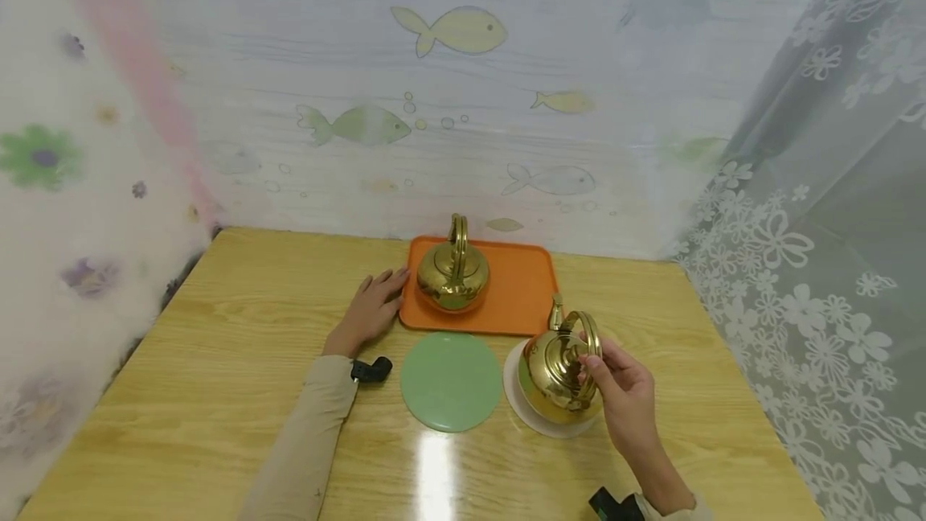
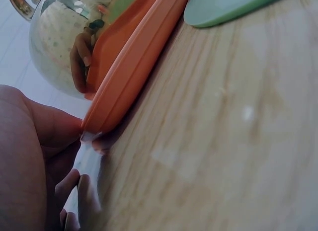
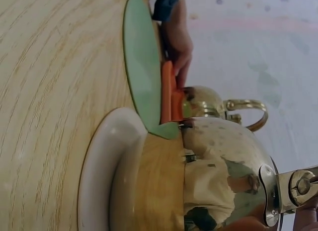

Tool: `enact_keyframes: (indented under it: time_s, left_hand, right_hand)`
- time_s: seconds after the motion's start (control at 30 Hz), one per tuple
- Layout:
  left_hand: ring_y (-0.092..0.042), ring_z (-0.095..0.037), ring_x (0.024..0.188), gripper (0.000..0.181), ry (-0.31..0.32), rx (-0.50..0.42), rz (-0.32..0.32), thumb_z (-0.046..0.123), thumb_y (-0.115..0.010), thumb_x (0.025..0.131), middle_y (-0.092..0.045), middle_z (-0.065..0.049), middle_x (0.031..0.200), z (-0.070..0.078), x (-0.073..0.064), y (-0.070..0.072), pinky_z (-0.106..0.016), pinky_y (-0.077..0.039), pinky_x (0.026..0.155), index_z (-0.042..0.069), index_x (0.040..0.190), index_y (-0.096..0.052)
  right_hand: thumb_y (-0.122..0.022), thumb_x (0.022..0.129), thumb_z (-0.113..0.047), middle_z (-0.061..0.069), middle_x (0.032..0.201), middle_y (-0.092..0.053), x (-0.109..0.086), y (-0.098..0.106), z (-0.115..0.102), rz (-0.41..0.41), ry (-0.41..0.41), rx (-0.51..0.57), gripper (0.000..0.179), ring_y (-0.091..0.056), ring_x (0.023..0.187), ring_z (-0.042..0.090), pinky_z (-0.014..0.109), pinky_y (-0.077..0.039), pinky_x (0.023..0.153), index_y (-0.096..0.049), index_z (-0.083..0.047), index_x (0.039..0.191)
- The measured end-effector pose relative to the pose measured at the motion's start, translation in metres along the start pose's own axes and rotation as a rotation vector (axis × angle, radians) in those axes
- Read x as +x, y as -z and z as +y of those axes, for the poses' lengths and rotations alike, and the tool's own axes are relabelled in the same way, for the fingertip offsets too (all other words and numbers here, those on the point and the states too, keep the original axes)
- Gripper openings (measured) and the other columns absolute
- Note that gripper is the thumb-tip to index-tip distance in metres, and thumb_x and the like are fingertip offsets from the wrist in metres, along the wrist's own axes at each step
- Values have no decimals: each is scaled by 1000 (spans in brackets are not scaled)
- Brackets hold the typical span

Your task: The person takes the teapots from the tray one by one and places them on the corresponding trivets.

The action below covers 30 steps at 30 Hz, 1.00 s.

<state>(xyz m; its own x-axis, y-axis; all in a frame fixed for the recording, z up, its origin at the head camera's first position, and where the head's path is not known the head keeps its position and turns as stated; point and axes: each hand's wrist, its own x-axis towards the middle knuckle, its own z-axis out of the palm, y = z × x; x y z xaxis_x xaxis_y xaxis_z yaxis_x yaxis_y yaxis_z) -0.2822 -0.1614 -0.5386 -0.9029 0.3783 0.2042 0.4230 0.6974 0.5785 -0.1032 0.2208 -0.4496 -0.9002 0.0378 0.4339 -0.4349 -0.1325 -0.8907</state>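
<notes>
My right hand (image 1: 629, 392) grips the upright handle of a shiny gold kettle (image 1: 553, 368). That kettle is over a round white mat (image 1: 515, 400), its spout toward the back; whether its base touches the mat I cannot tell. My left hand (image 1: 370, 308) lies at the left edge of an orange tray (image 1: 521, 288), fingers extended. In the left wrist view, part of the left hand (image 2: 35, 136) touches the tray's rim (image 2: 126, 74). A second gold kettle (image 1: 453, 276) stands on the tray's left part, its handle up.
A round green mat (image 1: 450, 380) lies in front of the tray, between both forearms. The wooden table (image 1: 289, 280) meets a fish-patterned wall covering (image 1: 448, 143) at the back. A lacy curtain (image 1: 810, 304) hangs along the right side.
</notes>
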Motion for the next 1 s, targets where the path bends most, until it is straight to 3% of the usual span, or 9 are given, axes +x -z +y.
enact_keyframes:
  time_s: [0.23, 0.33, 0.53, 0.7, 0.77, 0.87, 1.0]
  left_hand:
    - [-27, -40, 152, 53, 4, -7, -12, 20, -45, 106, -36, -12, 163, 0, 1, 0, -59, -6, 126, 5, 157, -39]
    - [-26, -39, 152, 53, 2, -2, -10, 20, -45, 106, -36, -12, 163, 0, 2, 0, -58, -6, 126, 5, 157, -39]
    - [-28, -40, 152, 52, -2, 0, 1, 19, -46, 106, -37, -12, 163, -1, 0, -1, -60, -7, 126, 4, 156, -40]
    - [-28, -40, 152, 52, -5, -3, 8, 18, -47, 106, -37, -12, 163, -1, -1, -1, -60, -7, 126, 4, 156, -41]
    - [-28, -40, 152, 52, -4, -8, 12, 18, -47, 106, -38, -12, 162, -1, -1, 0, -59, -7, 126, 4, 156, -41]
    - [-28, -41, 152, 52, -2, -13, 11, 18, -47, 106, -38, -12, 162, 0, -1, 1, -59, -7, 126, 4, 155, -41]
    - [-28, -41, 151, 52, -4, -7, 10, 17, -47, 106, -38, -13, 162, 1, -1, 2, -59, -7, 126, 3, 156, -41]
  right_hand:
    - [-49, 101, 13, 4, 116, -75, -3, -1, 0, 54, -33, -29, 29, -68, 89, 9, 19, -58, 75, -59, 19, 126]
    - [-53, 100, 9, 3, 112, -76, -4, -2, -4, 93, -80, -95, 27, -68, 88, 7, 18, -58, 77, -62, 15, 125]
    - [-57, 102, 0, -1, 105, -72, -6, -1, -18, 91, -165, -349, 32, -68, 95, 4, 16, -57, 82, -59, 15, 130]
    - [-54, 104, -4, -7, 106, -67, -6, 0, -37, 62, -97, -590, 33, -66, 94, 3, 18, -58, 76, -61, 5, 136]
    - [-53, 105, -3, -10, 106, -66, -5, 1, -45, 76, -56, -636, 33, -66, 90, 2, 18, -58, 74, -61, 3, 136]
    - [-50, 104, 2, -8, 105, -68, -6, 1, -55, 89, 16, -608, 33, -67, 87, 4, 16, -57, 74, -62, 5, 135]
    - [-42, 103, 11, 3, 109, -71, -7, -5, -59, -3, 113, -383, 34, -68, 91, 11, 18, -57, 77, -58, 13, 134]
